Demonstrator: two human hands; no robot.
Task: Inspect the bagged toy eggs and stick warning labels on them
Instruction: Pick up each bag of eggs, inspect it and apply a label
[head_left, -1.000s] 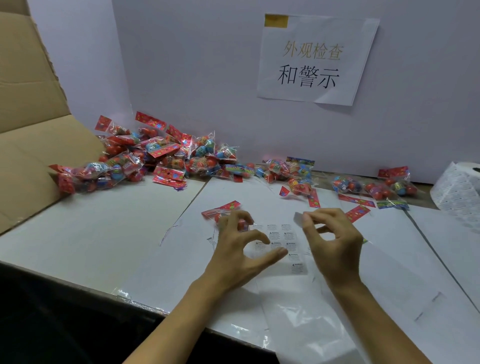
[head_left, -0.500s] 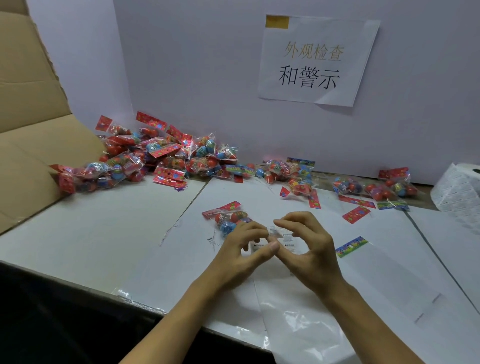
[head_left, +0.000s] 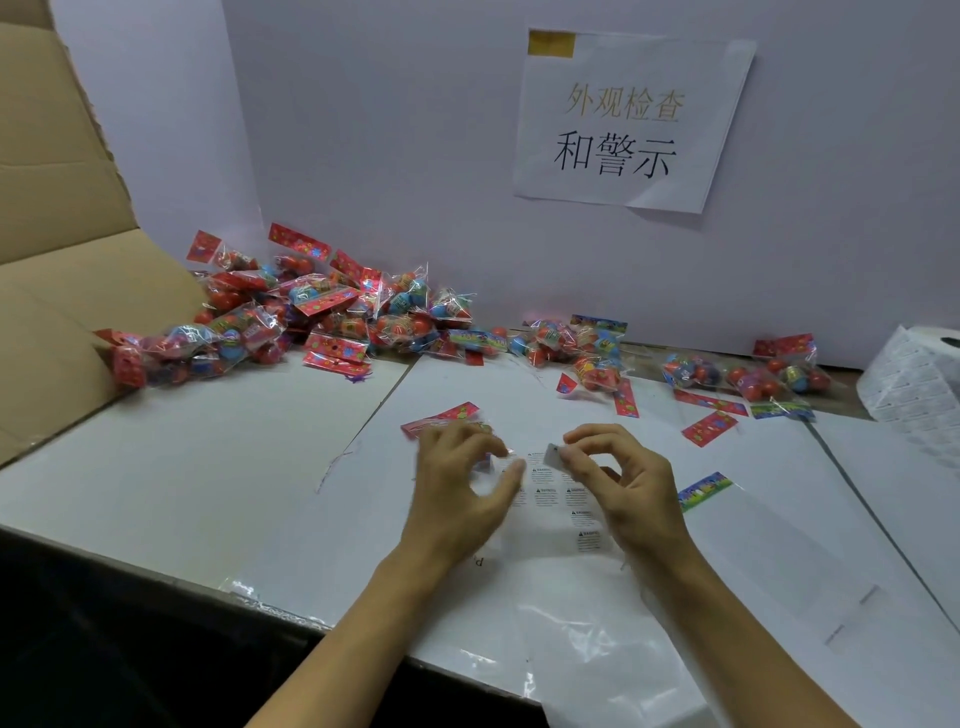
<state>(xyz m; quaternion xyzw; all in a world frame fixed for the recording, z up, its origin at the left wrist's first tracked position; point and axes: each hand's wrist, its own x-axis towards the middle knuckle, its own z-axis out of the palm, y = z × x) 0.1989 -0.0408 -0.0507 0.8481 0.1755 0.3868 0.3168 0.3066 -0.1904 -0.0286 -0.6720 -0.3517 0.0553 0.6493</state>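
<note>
White table (head_left: 208, 467) against a pale wall (head_left: 389, 156).

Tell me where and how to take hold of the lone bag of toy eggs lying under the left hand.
Take the bag of toy eggs by its flat red header card, which sticks out past the left hand on the far left side. Come from above and the left, away from the right hand and the label it pinches. The card is thin and stiff, so a pinch grip should hold better than one on the slippery, lumpy film.
</note>
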